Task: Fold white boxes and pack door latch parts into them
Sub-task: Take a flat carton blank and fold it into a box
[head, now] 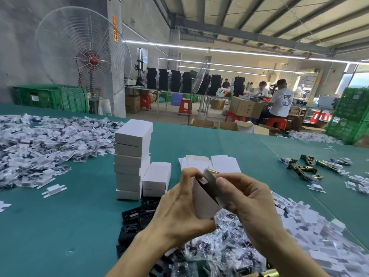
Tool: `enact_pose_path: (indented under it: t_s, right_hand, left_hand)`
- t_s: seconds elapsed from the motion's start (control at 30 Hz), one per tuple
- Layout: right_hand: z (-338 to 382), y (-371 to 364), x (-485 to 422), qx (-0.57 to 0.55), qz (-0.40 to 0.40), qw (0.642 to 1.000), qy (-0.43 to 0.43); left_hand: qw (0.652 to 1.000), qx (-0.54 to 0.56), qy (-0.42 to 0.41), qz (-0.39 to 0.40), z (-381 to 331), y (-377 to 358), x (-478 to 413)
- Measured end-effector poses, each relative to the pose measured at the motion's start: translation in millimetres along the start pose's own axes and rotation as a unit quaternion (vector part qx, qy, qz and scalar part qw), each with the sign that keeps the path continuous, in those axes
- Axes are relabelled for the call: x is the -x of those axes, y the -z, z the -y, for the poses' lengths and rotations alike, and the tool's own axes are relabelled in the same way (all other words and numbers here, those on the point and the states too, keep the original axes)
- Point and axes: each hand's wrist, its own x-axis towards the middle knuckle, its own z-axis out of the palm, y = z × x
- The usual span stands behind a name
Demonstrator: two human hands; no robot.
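Observation:
I hold a small white box (pixel 201 198) above the green table, its top flap standing open. My left hand (pixel 179 208) grips the box's left side and bottom, a finger curled over the top edge. My right hand (pixel 245 198) pinches the open flap and the right side. A brass latch part (pixel 212 171) sticks out of the box's top behind the flap. Folded white boxes (pixel 130 158) stand in a tall stack just left of my hands, with a shorter stack (pixel 156 179) beside it. Flat box blanks (pixel 223 163) lie behind my hands.
Heaps of bagged small parts (pixel 46 142) cover the table's left side. More bags (pixel 229 242) and black plates (pixel 137 216) lie under my hands. Brass latches (pixel 305 168) lie at right. A large fan (pixel 83 52) stands at back left; people work at far benches.

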Motion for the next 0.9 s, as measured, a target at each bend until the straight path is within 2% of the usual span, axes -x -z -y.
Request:
enact_pose_path:
  t_s: [0.17,0.37,0.53,0.73,0.8,0.9]
  right_hand:
    - [-4,-4,3,0.023,-0.013,0.999,0.028]
    - [-7,-5,5,-0.019,-0.055,0.998,0.038]
    - [-10,-8,7,0.032,-0.021,0.998,0.051]
    - [-4,6,5,0.118,0.102,0.986,0.067]
    - [-2,10,1,0.118,0.105,0.984,0.081]
    - [-5,13,-1,0.085,0.069,0.988,0.105]
  left_hand:
    - [0.999,0.046,0.011,-0.013,-7,-2,1]
    - [0.999,0.036,0.000,-0.007,-11,0,1]
    - [0.997,0.067,0.028,-0.019,-8,1,0]
    - [0.991,0.126,0.036,-0.007,-4,6,-3]
    - [0.989,0.142,0.039,0.010,-5,7,-3]
    - [0.990,0.134,0.046,0.024,-5,7,-3]
